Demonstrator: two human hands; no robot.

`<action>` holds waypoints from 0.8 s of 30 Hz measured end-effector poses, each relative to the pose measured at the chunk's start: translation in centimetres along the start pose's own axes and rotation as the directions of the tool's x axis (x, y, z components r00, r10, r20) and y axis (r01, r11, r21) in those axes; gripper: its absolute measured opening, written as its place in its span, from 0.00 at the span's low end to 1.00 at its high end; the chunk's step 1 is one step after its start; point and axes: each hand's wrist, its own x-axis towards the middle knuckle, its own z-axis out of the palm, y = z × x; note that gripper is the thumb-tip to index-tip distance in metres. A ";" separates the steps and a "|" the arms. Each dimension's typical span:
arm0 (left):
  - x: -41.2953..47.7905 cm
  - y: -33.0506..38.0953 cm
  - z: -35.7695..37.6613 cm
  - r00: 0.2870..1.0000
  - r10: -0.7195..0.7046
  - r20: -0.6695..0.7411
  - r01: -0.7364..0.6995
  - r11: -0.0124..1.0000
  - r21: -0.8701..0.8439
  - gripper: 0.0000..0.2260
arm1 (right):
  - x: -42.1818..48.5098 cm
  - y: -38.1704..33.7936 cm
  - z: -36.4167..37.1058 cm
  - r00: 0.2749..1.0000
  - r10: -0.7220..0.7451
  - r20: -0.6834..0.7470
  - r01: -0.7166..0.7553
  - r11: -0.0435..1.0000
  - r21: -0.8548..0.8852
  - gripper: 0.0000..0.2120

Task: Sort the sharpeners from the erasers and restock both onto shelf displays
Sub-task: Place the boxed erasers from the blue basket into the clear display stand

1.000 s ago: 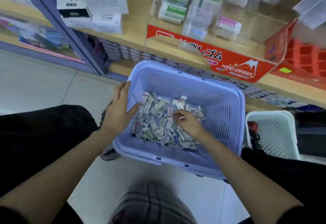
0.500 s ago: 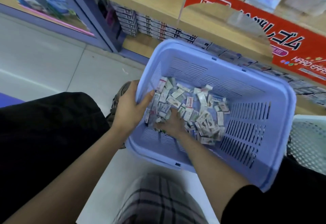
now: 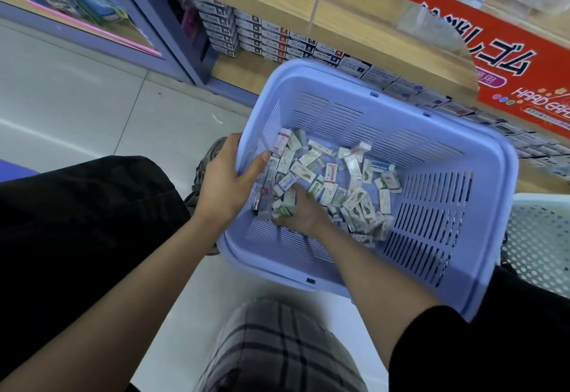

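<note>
1. The left hand (image 3: 228,181) grips the basket (image 3: 354,120) by its left wall, thumb inside.
2. Just right of it, the right hand (image 3: 303,211) digs into the packets (image 3: 339,181); its fingers are buried, so a grasp cannot be told.
3. This looks like sorting; next, one packet must be singled out and lifted over the rim.
4. The shelf (image 3: 277,6) crowds the basket's far side; open room lies above the hand.
</note>
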 end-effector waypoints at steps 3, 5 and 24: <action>0.0 0.1 0.0 1.000 0.004 -0.003 -0.004 1.000 -0.008 0.11 | -0.2 -0.2 0.7 0.999 -0.022 -0.037 0.016 0.987 -0.159 0.44; 0.0 0.1 0.0 1.000 0.009 -0.006 -0.009 1.000 -0.012 0.10 | -0.2 -0.4 0.7 0.999 -0.012 -0.036 0.006 0.985 -0.173 0.42; -0.2 0.1 0.0 0.999 0.039 0.003 -0.039 0.999 -0.010 0.10 | -2.3 -2.2 -1.6 1.000 0.020 -0.005 -0.015 0.864 0.503 0.07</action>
